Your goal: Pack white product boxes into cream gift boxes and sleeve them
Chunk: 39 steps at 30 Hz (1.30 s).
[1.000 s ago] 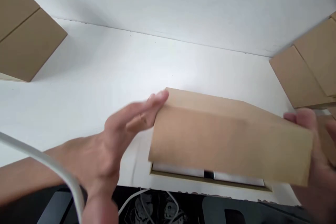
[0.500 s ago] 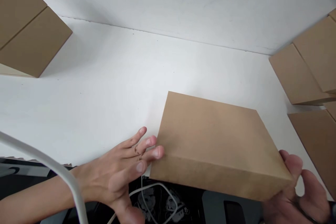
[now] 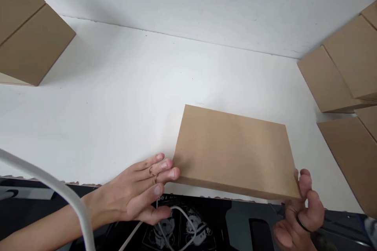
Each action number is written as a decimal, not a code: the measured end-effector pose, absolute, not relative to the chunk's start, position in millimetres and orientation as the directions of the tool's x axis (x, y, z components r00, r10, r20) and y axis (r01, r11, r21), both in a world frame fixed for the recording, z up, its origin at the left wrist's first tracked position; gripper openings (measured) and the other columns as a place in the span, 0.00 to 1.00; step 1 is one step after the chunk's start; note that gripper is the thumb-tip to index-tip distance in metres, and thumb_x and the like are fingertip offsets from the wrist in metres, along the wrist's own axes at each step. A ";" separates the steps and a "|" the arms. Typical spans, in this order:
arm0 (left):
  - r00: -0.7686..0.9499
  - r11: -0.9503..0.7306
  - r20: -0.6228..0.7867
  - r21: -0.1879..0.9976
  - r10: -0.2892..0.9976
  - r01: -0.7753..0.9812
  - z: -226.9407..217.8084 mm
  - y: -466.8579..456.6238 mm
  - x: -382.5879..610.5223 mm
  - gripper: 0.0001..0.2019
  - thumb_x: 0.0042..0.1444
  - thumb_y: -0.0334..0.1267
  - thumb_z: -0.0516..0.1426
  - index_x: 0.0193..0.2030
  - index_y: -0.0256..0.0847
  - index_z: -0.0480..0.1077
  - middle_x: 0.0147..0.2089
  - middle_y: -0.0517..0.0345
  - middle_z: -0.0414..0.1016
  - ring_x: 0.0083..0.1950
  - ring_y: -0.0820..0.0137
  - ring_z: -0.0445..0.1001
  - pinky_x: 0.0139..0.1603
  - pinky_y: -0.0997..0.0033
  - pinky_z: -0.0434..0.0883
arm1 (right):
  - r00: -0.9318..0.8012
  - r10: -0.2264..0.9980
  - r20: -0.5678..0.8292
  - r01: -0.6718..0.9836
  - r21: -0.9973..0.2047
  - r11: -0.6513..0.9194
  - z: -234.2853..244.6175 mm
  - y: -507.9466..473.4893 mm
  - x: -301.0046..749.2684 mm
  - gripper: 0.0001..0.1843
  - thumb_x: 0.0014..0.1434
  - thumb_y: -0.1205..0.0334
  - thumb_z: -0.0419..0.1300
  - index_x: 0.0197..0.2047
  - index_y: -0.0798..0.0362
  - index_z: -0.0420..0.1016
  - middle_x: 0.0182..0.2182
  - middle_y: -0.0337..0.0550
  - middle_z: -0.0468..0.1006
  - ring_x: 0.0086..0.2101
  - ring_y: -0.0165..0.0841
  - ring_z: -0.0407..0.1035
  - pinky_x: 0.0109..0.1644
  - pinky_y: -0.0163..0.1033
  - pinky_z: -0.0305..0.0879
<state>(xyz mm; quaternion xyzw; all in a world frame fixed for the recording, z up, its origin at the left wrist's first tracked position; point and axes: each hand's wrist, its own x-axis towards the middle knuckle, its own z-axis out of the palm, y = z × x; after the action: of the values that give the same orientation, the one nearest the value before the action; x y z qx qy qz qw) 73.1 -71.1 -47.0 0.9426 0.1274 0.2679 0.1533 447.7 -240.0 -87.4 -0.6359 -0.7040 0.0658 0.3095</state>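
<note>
A flat brown cardboard box lies closed on the white table, its near side at the table's front edge. My left hand is open, fingers stretched out, and their tips press against the box's near left corner. My right hand sits at the near right corner with its fingers curled; two fingertips rest on the corner. A dark ring shows on one finger.
Brown boxes are stacked at the far left and at the right, with another flat one at the right edge. A white cable crosses the lower left. The white wall stands behind the table.
The box was tilted up between both hands with its open underside showing; it has come down and now lies flat at the table's front edge. Both hands moved to its near corners.
</note>
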 end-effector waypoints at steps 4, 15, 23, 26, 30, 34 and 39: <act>0.817 -0.915 0.467 0.366 0.339 0.171 -48.0 -73.5 71.8 0.58 0.62 0.38 0.65 0.81 0.38 0.24 0.61 0.49 0.80 0.81 0.71 0.51 0.83 0.60 0.52 | -0.003 0.853 0.522 0.824 -0.482 0.298 -76.6 -226.4 431.8 0.40 0.73 0.55 0.42 0.82 0.52 0.30 0.80 0.35 0.35 0.78 0.40 0.32 0.82 0.54 0.31; 0.820 -0.916 0.435 0.315 0.373 0.250 -31.9 -71.3 74.4 0.47 0.64 0.26 0.58 0.81 0.38 0.32 0.62 0.48 0.79 0.76 0.63 0.63 0.76 0.56 0.67 | 0.051 0.878 0.476 0.810 -0.534 0.242 -79.8 -236.8 439.0 0.48 0.65 0.71 0.57 0.81 0.45 0.40 0.79 0.42 0.42 0.77 0.44 0.39 0.79 0.67 0.38; 0.820 -0.904 0.426 0.356 0.382 0.236 -25.4 -58.1 78.4 0.48 0.63 0.23 0.59 0.81 0.41 0.34 0.72 0.42 0.66 0.76 0.59 0.62 0.75 0.50 0.68 | 0.053 0.891 0.452 0.883 -0.437 0.169 -60.6 -216.8 433.9 0.52 0.61 0.77 0.61 0.79 0.37 0.45 0.79 0.40 0.45 0.76 0.50 0.43 0.77 0.76 0.41; 0.829 -0.919 0.436 0.330 0.351 0.216 -22.0 -48.9 82.2 0.47 0.64 0.23 0.60 0.81 0.39 0.36 0.72 0.40 0.65 0.75 0.57 0.63 0.73 0.50 0.72 | 0.029 0.912 0.410 0.886 -0.433 0.167 -53.9 -204.8 439.4 0.50 0.62 0.75 0.61 0.79 0.36 0.45 0.79 0.43 0.43 0.76 0.53 0.43 0.75 0.78 0.41; 0.839 -0.957 0.474 0.236 0.266 0.170 -19.5 -32.0 89.1 0.42 0.67 0.27 0.60 0.80 0.30 0.40 0.71 0.34 0.67 0.76 0.55 0.63 0.73 0.51 0.72 | 0.029 0.918 0.394 0.864 -0.472 0.176 -52.6 -183.1 454.0 0.43 0.66 0.68 0.62 0.78 0.40 0.49 0.79 0.47 0.45 0.75 0.54 0.45 0.74 0.74 0.51; 0.844 -0.961 0.471 0.216 0.258 0.173 -17.5 -9.6 95.2 0.39 0.68 0.30 0.60 0.79 0.29 0.43 0.72 0.35 0.66 0.76 0.56 0.63 0.71 0.54 0.75 | -0.011 0.955 0.295 0.874 -0.461 0.152 -45.9 -146.5 473.4 0.40 0.70 0.60 0.59 0.79 0.39 0.46 0.79 0.45 0.41 0.76 0.49 0.42 0.76 0.66 0.52; 0.845 -0.958 0.471 0.243 0.253 0.152 -15.5 10.2 104.0 0.35 0.69 0.28 0.59 0.77 0.33 0.48 0.73 0.37 0.66 0.75 0.58 0.65 0.74 0.49 0.71 | -0.003 0.994 0.105 0.918 -0.394 0.044 -25.6 -98.4 491.3 0.41 0.72 0.48 0.53 0.80 0.46 0.39 0.79 0.50 0.45 0.75 0.51 0.47 0.77 0.64 0.52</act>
<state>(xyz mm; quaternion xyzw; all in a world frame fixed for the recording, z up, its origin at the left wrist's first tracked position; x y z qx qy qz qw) 104.0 10.2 -15.5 0.9554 0.1060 0.2576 0.0985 491.3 -98.4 -25.6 -0.6830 -0.7001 0.1067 0.1790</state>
